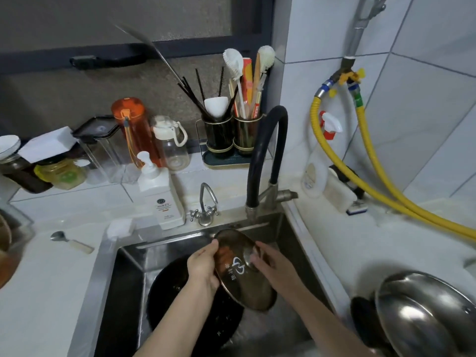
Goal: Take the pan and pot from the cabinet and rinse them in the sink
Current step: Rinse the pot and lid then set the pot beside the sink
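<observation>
lid: glass lid [242, 271] with metal rim and printed logo, held tilted over the sink [128, 256], above the pan
left hand: left hand [203, 266] grips the lid's rim at its 9 o'clock edge, thumb on top, fingers curled under
right hand: right hand [270, 264] lies on the lid's far side around 3 o'clock, fingers spread flat on the glass; partly seen through the glass, blurred
pan: dark pan [180, 300] lies in the sink basin at 7 o'clock from the lid, wet, partly covered by the lid and left forearm
pot: steel pot [422, 313] on the counter at 4 o'clock from the sink, shiny side up; dark handle or knob just beside its left edge, can't tell which
tap: black gooseneck tap [265, 150] at 12 o'clock behind the sink; its outlet end isn't clearly visible
small tap: small tap [206, 204] just left of it, at 11 o'clock of the lid
soap: white pump bottle [159, 191] at the sink's back-left corner, touching the counter edge
spoon: spoon [69, 240] on the counter at 9 o'clock, well apart from the sink
utensil holder: holder [231, 135] with chopsticks and brushes at 12 o'clock, by the window
hoses: two yellow hoses [365, 161] run down the tiled wall at 2 o'clock
spray bottle: white spray bottle [316, 171] at 1 o'clock beside the tap base
</observation>
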A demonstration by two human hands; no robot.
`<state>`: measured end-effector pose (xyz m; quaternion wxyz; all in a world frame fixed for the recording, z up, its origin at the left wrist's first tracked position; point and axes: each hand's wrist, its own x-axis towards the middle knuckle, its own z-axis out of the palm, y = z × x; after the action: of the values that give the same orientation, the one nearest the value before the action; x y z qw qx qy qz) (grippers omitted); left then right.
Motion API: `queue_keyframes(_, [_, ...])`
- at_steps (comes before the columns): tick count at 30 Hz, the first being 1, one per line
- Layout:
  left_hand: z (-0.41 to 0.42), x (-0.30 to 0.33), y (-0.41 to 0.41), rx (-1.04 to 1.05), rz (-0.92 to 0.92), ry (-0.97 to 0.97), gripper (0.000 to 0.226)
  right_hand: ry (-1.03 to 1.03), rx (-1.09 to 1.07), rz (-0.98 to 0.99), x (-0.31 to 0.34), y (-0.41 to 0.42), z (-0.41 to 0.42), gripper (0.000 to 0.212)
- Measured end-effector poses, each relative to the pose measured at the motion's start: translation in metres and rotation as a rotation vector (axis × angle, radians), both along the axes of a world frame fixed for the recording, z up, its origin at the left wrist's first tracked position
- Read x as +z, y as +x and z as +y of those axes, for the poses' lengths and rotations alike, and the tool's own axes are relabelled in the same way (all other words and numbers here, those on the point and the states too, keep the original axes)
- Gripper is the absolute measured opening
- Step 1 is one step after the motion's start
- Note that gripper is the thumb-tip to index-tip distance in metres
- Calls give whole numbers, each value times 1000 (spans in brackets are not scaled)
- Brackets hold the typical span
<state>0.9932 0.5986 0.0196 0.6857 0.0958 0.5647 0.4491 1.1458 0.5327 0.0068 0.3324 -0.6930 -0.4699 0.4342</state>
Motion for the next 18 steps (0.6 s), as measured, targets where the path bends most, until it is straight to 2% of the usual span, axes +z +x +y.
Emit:
queue_keyframes(7, [-19, 0, -22, -100, 38, -77, 8, -18, -78, -111, 1, -21, -12, 39])
queue_keyframes(10, [-25, 5, -31, -160, 18, -47, 10, 10, -62, -151, 11, -29, -13, 39])
queue_keyframes(12, [-30, 11, -35, -244, 90, 1, 14, 6, -68, -175, 14, -33, -15, 40])
queue_keyframes(15, [-33, 15, -43, -385, 293, 99, 16, 17, -75, -191, 16, -39, -19, 41])
queue_keyframes(18, [-31, 17, -52, -442, 379, 135, 18, 37, -89, -206, 21, -42, -21, 40])
